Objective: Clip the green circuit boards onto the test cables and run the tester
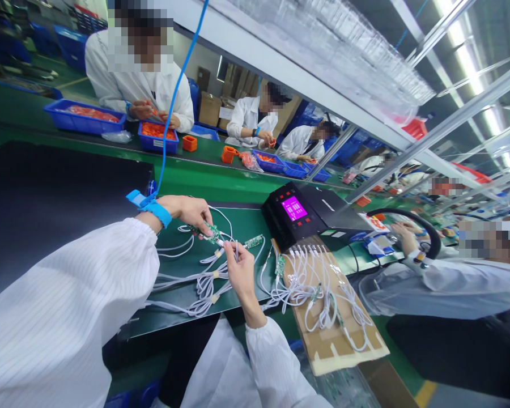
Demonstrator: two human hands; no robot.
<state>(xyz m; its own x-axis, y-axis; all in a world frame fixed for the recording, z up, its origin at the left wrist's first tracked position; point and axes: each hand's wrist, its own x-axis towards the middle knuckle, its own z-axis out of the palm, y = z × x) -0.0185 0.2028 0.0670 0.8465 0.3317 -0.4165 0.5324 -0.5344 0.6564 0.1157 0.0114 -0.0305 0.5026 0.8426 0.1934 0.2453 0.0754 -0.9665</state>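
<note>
My left hand (pixel 194 214), with a blue strap at the wrist, is closed on a small green circuit board (pixel 213 232). Fingers pinched, my right hand (pixel 240 265) holds a white cable's plug (pixel 220 242) at the board's right end. Whether the plug is fully seated I cannot tell. Just right of my fingertips lies another green circuit board (pixel 254 242). Bundled white cables (pixel 206 285) are spread over the green work surface (pixel 233 301) below my hands.
A black device with a lit magenta screen (pixel 294 208) stands to the right, with white cables plugged in along its front. More cables and boards lie on a cardboard sheet (pixel 323 354). A blue cord (pixel 176 90) rises from my left wrist. Co-workers sit opposite behind blue bins (pixel 158 143).
</note>
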